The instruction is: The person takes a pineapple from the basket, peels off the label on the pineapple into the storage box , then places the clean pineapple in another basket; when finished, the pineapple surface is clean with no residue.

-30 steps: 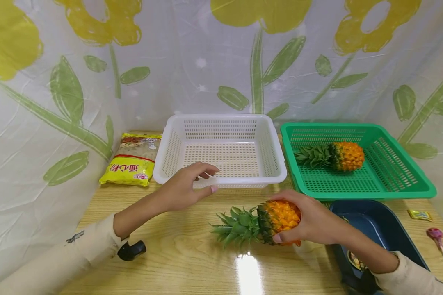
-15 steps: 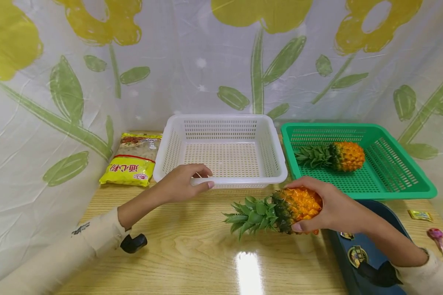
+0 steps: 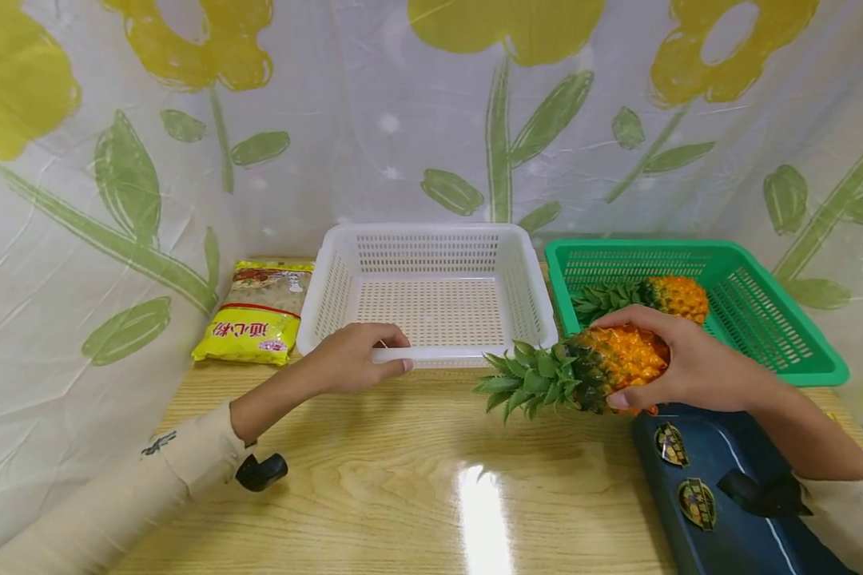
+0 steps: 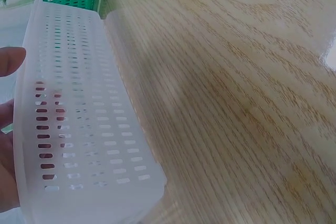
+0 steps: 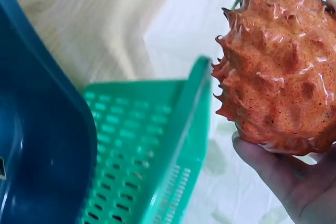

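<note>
My right hand (image 3: 697, 363) grips an orange pineapple (image 3: 629, 359) by its fruit end, lifted above the table. Its green leafy crown points left, near the front right corner of the white plastic basket (image 3: 431, 315). In the right wrist view the spiky pineapple (image 5: 286, 72) sits between thumb and fingers, beside the green basket (image 5: 136, 145). My left hand (image 3: 355, 357) holds the white basket's front rim, its fingers curled over the edge. The left wrist view shows these fingers (image 4: 9, 61) partly behind the basket wall (image 4: 79, 129).
A second pineapple (image 3: 679, 297) lies in the green basket (image 3: 798, 343), partly hidden by my right hand. A dark blue tray (image 3: 733, 511) with round stickers stands at the front right. A yellow food packet (image 3: 255, 311) lies left of the white basket.
My right hand has raised the pineapple off the table and carried it right and away from me, toward the green basket. My left hand has settled onto the white basket's rim.
</note>
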`<control>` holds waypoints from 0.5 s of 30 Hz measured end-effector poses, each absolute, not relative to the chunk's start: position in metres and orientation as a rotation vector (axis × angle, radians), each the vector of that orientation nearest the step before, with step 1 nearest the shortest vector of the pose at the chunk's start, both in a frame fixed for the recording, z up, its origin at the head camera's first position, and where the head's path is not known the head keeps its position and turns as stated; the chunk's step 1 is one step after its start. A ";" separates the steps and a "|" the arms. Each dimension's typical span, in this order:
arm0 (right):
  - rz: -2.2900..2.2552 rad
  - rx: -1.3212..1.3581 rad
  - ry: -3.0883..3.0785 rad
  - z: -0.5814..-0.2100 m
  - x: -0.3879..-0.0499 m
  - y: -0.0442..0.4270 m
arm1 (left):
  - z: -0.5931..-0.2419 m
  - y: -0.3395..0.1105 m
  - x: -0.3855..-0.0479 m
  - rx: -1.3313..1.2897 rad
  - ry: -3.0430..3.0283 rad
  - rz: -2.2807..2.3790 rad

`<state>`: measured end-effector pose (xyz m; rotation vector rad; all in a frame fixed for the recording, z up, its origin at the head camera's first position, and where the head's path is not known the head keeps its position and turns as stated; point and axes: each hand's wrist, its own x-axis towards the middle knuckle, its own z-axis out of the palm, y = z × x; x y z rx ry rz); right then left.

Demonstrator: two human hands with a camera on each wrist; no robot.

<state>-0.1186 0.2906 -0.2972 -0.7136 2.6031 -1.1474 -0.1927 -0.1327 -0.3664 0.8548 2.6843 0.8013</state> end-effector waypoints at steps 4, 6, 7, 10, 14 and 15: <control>-1.152 -0.680 2.558 -0.290 -0.122 0.300 | -0.366 -0.134 -0.193 0.851 2.681 0.800; -1.148 -0.661 2.535 -0.288 -0.125 0.305 | -0.366 -0.134 -0.193 0.851 2.679 0.802; -1.145 -0.656 2.527 -0.287 -0.126 0.307 | -0.366 -0.134 -0.193 0.852 2.678 0.804; -1.099 -0.653 2.549 -0.285 -0.131 0.316 | -0.366 -0.134 -0.193 0.855 2.675 0.813; -1.041 -0.661 2.610 -0.282 -0.137 0.329 | -0.367 -0.134 -0.193 0.861 2.674 0.816; -1.023 -0.654 2.634 -0.281 -0.139 0.332 | -0.367 -0.134 -0.193 0.864 2.674 0.816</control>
